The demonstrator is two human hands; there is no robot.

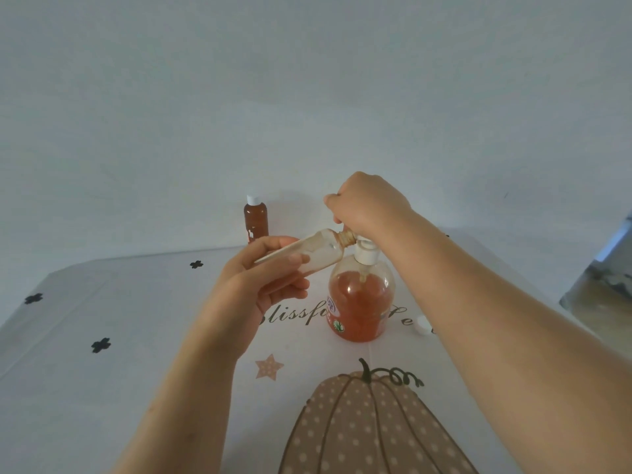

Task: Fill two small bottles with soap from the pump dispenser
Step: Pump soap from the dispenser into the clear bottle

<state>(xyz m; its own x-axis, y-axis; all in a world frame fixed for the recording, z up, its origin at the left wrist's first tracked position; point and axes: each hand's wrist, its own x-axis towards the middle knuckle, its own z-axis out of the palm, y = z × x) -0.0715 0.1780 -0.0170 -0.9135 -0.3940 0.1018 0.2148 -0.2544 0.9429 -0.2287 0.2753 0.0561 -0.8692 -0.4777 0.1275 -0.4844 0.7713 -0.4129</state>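
Left hand (270,278): grips the empty bottle (318,253), just left of the pump dispenser (359,302).
Bottle axis: tilted, neck pointing right, mouth at the spout.
Right hand (369,203): curled over the pump head, nearer it.
Filled bottle (255,220): far left, capped, upright.

Table (136,336) covered by white cloth printed with a dotted pumpkin (369,429), a star (269,367), black crosses and script lettering. Pump dispenser (360,302) stands upright at centre on the lettering, about half full of orange soap. Filled small bottle (255,220), white-capped, upright near far edge; loose white cap (423,325) lies right of dispenser.
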